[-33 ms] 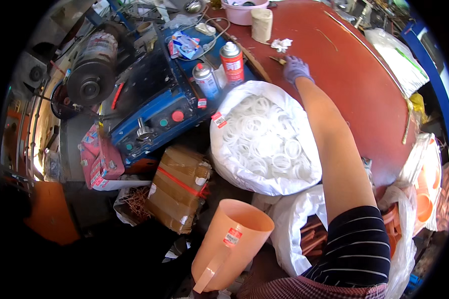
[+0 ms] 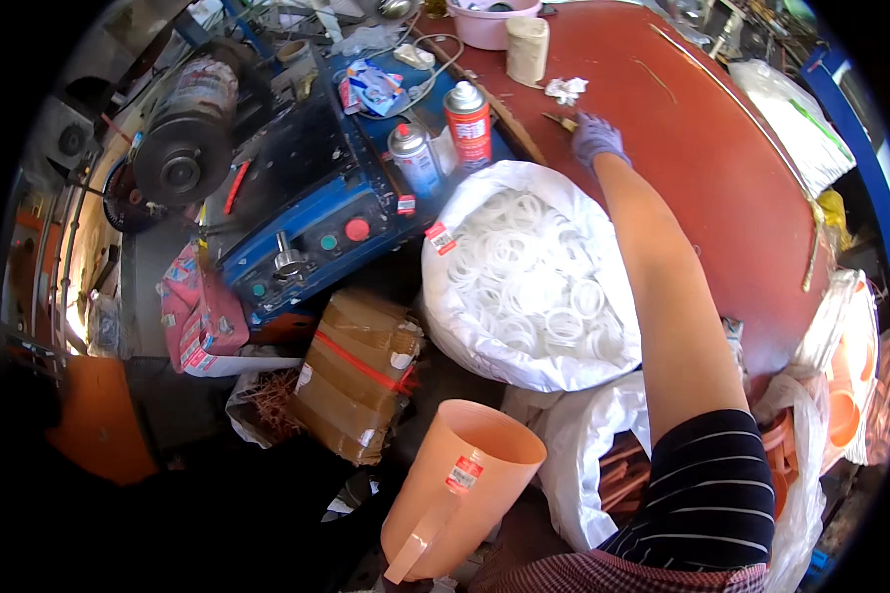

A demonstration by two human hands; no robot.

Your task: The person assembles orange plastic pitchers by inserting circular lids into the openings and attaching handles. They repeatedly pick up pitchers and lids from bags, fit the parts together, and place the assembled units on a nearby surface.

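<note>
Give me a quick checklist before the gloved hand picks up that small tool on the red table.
1. Right hand at the small tool: ok, fingertips beside it.
2. Tool gripped: cannot tell, the glove hides the contact.
3. Red table bare around the hand: ok, only a crumpled white scrap nearby.
4. Sack of white rings open and steady: ok, under the forearm.
5. Orange jug held upright: ok, though the left hand is barely in view at the handle.
6. Spray cans out of the arm's path: ok.
</note>
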